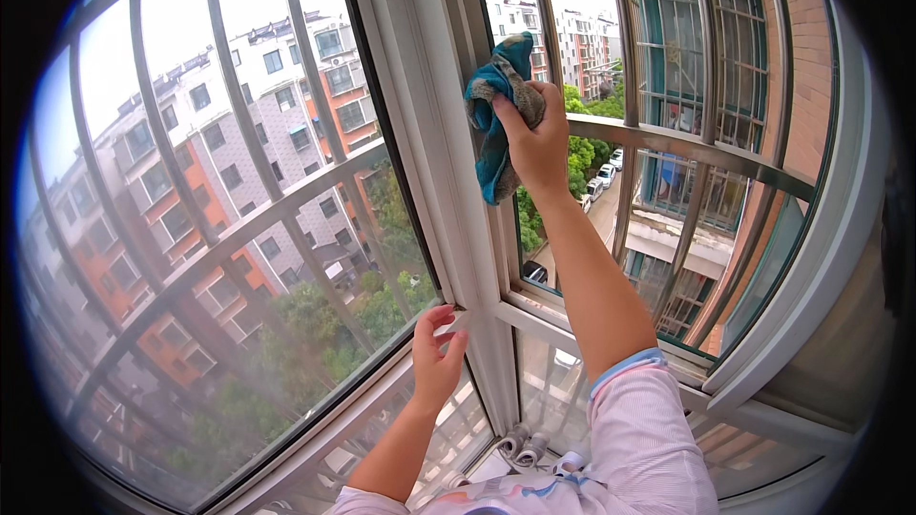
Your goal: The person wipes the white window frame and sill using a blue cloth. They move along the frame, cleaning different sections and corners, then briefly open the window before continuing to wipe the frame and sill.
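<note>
My right hand [540, 139] grips a bunched teal and grey cloth [501, 114] against the edge of the right-hand window frame, beside the white corner post [429, 121]. Lower down, my left hand [438, 357] rests its fingertips at the bottom corner of the left window frame, with thumb and fingers apart and nothing held. The left window pane [236, 315] looks hazy. On the right, metal bars [665, 139] cross the window opening.
White window rails [529, 311] run below both windows, with lower glass panels under them. Several shoes [531, 449] lie on a white surface at the bottom of the corner. Outside are apartment buildings [229, 136], trees [315, 322] and parked cars [605, 175].
</note>
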A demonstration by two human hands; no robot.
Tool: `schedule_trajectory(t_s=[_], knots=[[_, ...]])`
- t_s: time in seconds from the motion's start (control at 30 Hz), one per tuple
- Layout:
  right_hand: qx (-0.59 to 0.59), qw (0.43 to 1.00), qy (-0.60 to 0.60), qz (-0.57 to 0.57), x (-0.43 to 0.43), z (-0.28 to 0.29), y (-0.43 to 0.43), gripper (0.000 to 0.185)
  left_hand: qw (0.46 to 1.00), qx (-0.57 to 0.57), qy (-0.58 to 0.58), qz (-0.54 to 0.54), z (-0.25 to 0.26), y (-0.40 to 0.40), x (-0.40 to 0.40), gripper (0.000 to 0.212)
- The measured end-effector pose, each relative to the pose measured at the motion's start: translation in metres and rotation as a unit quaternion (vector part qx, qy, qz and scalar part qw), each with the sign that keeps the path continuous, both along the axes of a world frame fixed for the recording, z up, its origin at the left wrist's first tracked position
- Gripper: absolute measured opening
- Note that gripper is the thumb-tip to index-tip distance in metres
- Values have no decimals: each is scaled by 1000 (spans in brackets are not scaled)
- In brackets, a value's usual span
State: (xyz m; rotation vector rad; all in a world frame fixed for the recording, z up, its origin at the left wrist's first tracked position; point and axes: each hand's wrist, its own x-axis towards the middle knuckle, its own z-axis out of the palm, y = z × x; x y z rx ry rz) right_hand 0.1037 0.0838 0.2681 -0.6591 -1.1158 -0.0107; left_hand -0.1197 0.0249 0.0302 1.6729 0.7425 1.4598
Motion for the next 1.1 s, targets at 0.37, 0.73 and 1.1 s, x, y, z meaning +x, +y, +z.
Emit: schedule_trajectory(t_s=[0.37, 0.73, 1.1], knots=[[88, 972, 144, 163, 44, 39, -4, 59, 947, 207, 179, 168, 17, 24, 69, 84], [34, 944, -300, -133, 61, 37, 53, 61, 883, 270, 262, 280, 27, 64, 93, 76], [0, 916, -348, -200, 46, 30, 53, 64, 868, 288, 252, 316, 9, 81, 104, 72]])
